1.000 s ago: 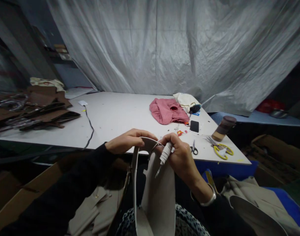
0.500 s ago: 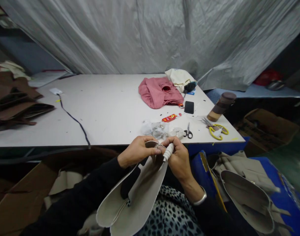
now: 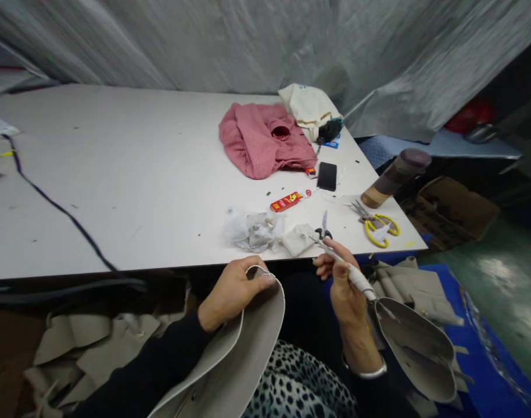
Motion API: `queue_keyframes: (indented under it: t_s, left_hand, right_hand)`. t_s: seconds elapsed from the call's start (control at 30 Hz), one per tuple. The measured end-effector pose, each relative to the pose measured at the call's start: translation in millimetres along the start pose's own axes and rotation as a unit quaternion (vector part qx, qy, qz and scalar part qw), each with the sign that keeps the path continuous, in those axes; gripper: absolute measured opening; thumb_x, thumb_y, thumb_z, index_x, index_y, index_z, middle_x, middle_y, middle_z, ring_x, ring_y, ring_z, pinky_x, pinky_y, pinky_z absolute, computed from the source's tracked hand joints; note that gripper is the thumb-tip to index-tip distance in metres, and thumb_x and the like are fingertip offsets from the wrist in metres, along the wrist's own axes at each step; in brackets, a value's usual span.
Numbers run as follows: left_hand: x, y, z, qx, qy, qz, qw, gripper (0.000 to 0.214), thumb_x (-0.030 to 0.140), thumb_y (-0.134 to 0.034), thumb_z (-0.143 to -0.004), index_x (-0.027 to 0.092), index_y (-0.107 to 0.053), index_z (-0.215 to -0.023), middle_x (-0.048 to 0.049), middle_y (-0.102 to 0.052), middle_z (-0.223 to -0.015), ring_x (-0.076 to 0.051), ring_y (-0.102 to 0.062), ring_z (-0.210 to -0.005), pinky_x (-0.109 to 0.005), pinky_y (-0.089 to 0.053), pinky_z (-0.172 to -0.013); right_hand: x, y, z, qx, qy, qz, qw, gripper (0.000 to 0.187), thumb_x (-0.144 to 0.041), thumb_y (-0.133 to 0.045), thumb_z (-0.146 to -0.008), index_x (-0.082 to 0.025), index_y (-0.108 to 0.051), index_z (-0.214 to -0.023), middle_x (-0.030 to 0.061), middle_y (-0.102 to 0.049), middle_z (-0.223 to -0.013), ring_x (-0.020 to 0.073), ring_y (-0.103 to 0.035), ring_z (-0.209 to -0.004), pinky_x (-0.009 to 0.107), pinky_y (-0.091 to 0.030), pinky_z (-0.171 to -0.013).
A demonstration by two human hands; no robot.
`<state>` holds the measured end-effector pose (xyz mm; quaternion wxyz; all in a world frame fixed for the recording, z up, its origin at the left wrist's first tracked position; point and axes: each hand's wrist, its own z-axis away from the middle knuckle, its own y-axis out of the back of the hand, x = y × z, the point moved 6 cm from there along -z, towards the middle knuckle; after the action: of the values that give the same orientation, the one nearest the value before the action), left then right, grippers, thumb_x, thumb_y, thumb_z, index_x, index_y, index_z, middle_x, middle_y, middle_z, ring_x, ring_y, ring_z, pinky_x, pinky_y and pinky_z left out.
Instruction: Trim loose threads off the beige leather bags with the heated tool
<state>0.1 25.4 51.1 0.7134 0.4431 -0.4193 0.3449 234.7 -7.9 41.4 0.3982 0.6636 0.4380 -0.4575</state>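
My left hand (image 3: 231,291) is closed on the top edge of a curved beige leather piece (image 3: 243,342) with a thin metal ring at its rim, held over my lap below the table edge. My right hand (image 3: 341,284) is closed on a slim white pen-like tool (image 3: 350,273), its tip pointing up and left toward the table edge, apart from the leather piece. A silver bangle sits on my right wrist.
The white table (image 3: 117,174) holds a pink cloth (image 3: 265,139), a black phone (image 3: 327,176), a red tube (image 3: 286,201), crumpled plastic (image 3: 252,229), small black scissors (image 3: 323,226), yellow scissors (image 3: 379,226), a brown cup (image 3: 394,177) and a black cable (image 3: 60,209). Beige leather pieces (image 3: 416,342) lie on a blue bin to the right.
My right hand has drawn the white tool away from the leather piece, to the right. The left hand keeps its hold on the piece's edge. The view has tilted down and moved closer to the table.
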Motion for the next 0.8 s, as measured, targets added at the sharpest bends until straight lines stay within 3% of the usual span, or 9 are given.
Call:
queue_keyframes:
  t_s: [0.2,0.33,0.43,0.8]
  left_hand:
    - [-14.7,-12.6,-17.7,-0.054,0.034,0.002,0.998,0.017,0.034,-0.071,-0.083,0.018,-0.07,-0.075,-0.0014,-0.066,-0.071,-0.02,-0.061,-0.076,-0.029,-0.046,-0.072]
    - [-20.7,-13.2,-28.4,-0.042,0.039,0.007,0.998,0.018,0.034,-0.069,-0.084,0.018,-0.071,-0.077,-0.0023,-0.068,-0.074,-0.02,-0.061,-0.077,-0.03,-0.046,-0.075]
    - [-23.1,-14.5,-38.7,-0.023,0.035,0.025,0.999,0.018,0.035,-0.069,-0.083,0.018,-0.07,-0.076,-0.0022,-0.07,-0.075,-0.02,-0.062,-0.077,-0.031,-0.047,-0.079]
    - [-33.5,-21.3,-54.6,-0.073,0.067,0.041,0.994,0.017,0.035,-0.073,-0.081,0.018,-0.074,-0.077,-0.0022,-0.073,-0.079,-0.021,-0.064,-0.079,-0.031,-0.047,-0.078]
  right_hand:
    - [16.8,6.2,-18.5,0.027,-0.038,0.114,0.992,0.03,-0.045,-0.063,-0.103,-0.021,-0.075,-0.115,0.0031,-0.075,-0.088,0.0166,-0.068,-0.073,0.031,-0.057,-0.072]
    - [17.0,-4.2,-20.8,-0.004,0.013,0.154,0.988,0.021,-0.04,-0.065,-0.103,-0.021,-0.074,-0.106,0.0048,-0.077,-0.094,0.0207,-0.073,-0.085,0.036,-0.059,-0.083]
    - [24.4,-5.6,-21.6,-0.004,0.025,0.153,0.988,0.019,-0.037,-0.063,-0.104,-0.021,-0.074,-0.104,0.0055,-0.078,-0.096,0.0218,-0.074,-0.09,0.038,-0.059,-0.087]
    - [43.0,-15.4,-26.8,-0.035,0.01,0.152,0.988,0.018,-0.034,-0.059,-0.106,-0.021,-0.072,-0.105,0.0051,-0.076,-0.097,0.0209,-0.073,-0.09,0.038,-0.058,-0.088]
